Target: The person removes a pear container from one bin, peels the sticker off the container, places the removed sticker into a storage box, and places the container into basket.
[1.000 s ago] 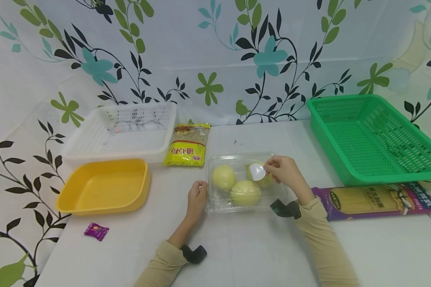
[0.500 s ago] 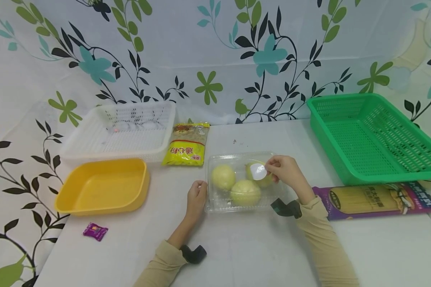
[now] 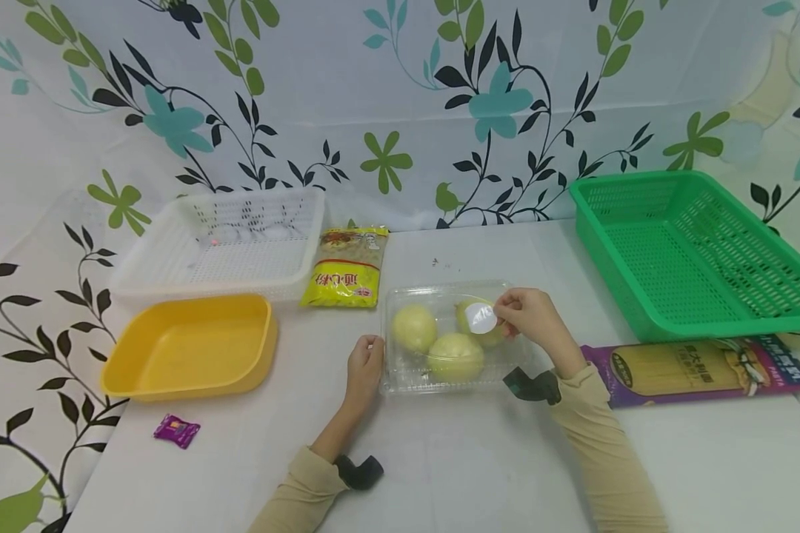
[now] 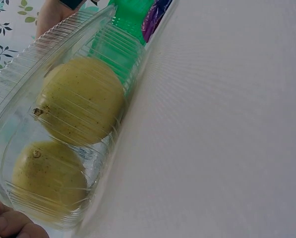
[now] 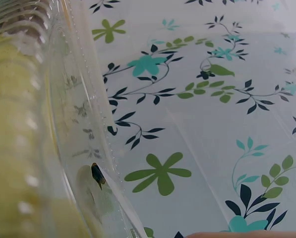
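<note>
White tabletop [image 3: 440, 474], leaf-print backdrop [image 3: 333, 81], right hand [image 3: 532, 318] with fingers pinching white label [image 3: 481, 319], left hand [image 3: 365, 364] with fingers gripping clear box [image 3: 403, 377] edge, yellow fruits [image 3: 455, 358] between them

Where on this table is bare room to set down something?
Bare table lies in front of the clear box, between the sleeves, and in front of the purple pasta pack. Crowded: left rear, where white basket, yellow tray and yellow packet cluster.
</note>
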Demonstrator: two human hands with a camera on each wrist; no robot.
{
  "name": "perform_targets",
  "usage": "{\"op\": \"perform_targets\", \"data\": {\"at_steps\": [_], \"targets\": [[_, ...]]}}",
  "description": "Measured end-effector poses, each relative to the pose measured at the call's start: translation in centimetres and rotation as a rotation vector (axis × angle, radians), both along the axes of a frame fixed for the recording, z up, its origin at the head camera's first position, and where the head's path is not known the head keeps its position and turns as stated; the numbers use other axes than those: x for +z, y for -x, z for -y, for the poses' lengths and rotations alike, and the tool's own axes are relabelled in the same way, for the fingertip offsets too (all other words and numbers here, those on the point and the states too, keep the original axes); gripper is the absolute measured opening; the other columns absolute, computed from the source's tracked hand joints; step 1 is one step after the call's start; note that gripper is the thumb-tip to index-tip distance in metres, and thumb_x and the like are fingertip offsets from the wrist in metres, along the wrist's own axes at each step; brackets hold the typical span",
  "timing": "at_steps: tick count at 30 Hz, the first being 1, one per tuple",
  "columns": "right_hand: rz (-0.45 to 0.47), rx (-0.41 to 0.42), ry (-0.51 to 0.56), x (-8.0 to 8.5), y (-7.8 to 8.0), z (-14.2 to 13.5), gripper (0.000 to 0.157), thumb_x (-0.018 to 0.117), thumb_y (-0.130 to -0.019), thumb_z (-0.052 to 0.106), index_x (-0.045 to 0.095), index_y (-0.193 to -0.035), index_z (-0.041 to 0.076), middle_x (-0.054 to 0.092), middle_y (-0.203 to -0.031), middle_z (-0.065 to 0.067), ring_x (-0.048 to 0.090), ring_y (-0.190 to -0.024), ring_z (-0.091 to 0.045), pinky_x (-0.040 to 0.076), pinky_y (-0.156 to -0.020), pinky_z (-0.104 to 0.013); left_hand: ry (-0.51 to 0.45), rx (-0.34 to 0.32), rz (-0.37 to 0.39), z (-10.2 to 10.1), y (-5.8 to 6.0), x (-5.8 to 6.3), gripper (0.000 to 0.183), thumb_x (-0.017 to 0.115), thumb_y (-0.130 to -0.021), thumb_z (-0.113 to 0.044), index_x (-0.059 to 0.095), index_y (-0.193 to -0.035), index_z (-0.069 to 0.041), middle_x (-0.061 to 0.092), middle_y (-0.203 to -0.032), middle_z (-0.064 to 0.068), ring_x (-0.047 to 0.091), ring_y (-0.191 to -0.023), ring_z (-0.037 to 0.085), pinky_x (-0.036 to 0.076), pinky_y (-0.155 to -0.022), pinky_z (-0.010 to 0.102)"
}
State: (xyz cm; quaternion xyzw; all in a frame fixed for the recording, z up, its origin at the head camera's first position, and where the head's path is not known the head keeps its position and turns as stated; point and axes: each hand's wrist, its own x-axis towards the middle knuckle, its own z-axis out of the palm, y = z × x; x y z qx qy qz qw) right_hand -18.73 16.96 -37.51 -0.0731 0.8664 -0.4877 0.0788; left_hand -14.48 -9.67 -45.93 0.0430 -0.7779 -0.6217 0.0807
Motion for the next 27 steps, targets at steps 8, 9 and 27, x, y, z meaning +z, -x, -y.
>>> {"op": "perform_targets", "data": {"at_steps": [8, 9, 27], "targets": [[0.019, -0.015, -0.009, 0.06, -0.04, 0.12, 0.014, 0.052, -0.086, 0.003, 0.056, -0.091, -0.009, 0.06, -0.068, -0.01, 0.055, -0.049, -0.014, 0.049, -0.052, -0.027, 0.0, 0.005, -0.004, 0.01, 0.0, 0.03, 0.022, 0.04, -0.094, -0.014, 0.051, -0.092, 0.005, 0.053, -0.066, 0.015, 0.046, -0.054, 0.013, 0.038, -0.047, 0.023], [0.02, -0.011, -0.01, 0.06, -0.04, 0.1, 0.014, 0.051, -0.086, 0.003, 0.056, -0.092, -0.01, 0.06, -0.069, -0.01, 0.055, -0.05, -0.014, 0.049, -0.052, -0.027, 0.003, 0.005, -0.006, 0.01, 0.03, -0.01, 0.022, 0.04, -0.094, -0.014, 0.051, -0.092, 0.005, 0.053, -0.066, 0.014, 0.046, -0.053, 0.013, 0.038, -0.047, 0.023], [0.037, -0.004, -0.015, 0.21, 0.03, -0.63, 0.017, 0.052, -0.087, 0.003, 0.055, -0.095, -0.011, 0.06, -0.071, -0.012, 0.057, -0.051, -0.015, 0.05, -0.053, -0.028, 0.007, 0.007, -0.016, 0.01, 0.06, -0.12, 0.022, 0.04, -0.093, -0.015, 0.051, -0.091, 0.005, 0.049, -0.064, 0.006, 0.046, -0.053, 0.013, 0.038, -0.047, 0.023]]}}
